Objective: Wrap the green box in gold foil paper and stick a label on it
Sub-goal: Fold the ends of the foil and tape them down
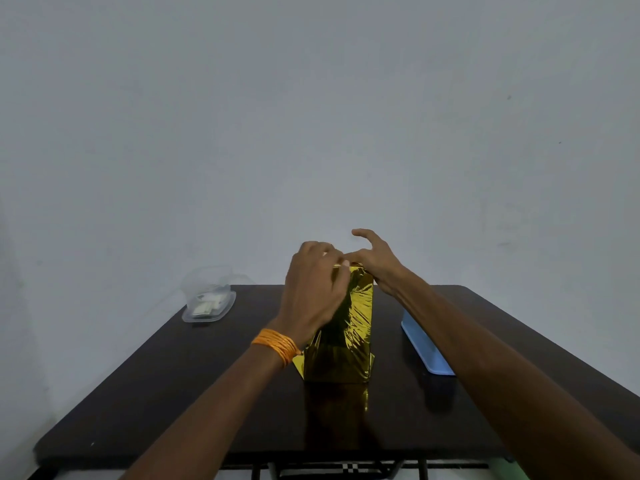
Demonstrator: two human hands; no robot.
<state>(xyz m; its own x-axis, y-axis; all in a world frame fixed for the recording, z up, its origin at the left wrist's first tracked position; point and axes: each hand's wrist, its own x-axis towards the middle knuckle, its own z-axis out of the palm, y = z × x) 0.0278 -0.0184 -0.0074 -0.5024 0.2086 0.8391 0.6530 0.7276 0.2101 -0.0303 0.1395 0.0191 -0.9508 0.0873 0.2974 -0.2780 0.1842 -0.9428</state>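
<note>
Head view: a tall, narrow box (346,358) stands upright directly beneath the fingers of both hands. It is sheathed on every visible side in gold foil paper (356,306), mirror-bright, crinkled and full of sharp creases. Well below the fingers, at the foot of the box, two small triangular foil flaps splay out flat onto the table (173,393), one to each side.

The left hand (311,289) covers the upper left of the box. Its fingers (334,263) are curled over the top edge and grip the foil there; their tips are partly hidden. A band of wound orange thread (275,344) circles that wrist.

The right hand (379,265) lies over the top right corner. One fingertip (345,262) presses on the foil, touching the left fingertips. The other fingers are lifted and loosely bent, grasping nothing.

The table is dark, smooth and glossy with rounded corners, and it mirrors the gold just in front of the box.

Left of the left fingers and lower, well apart from them, sits a clear plastic container (207,299) with rounded walls and small pale pieces inside. Right of the right fingers and lower, partly under that forearm, lies a flat, light blue rectangular tray (426,344) of matte plastic.

Behind the fingers rises a plain pale wall (311,116).
</note>
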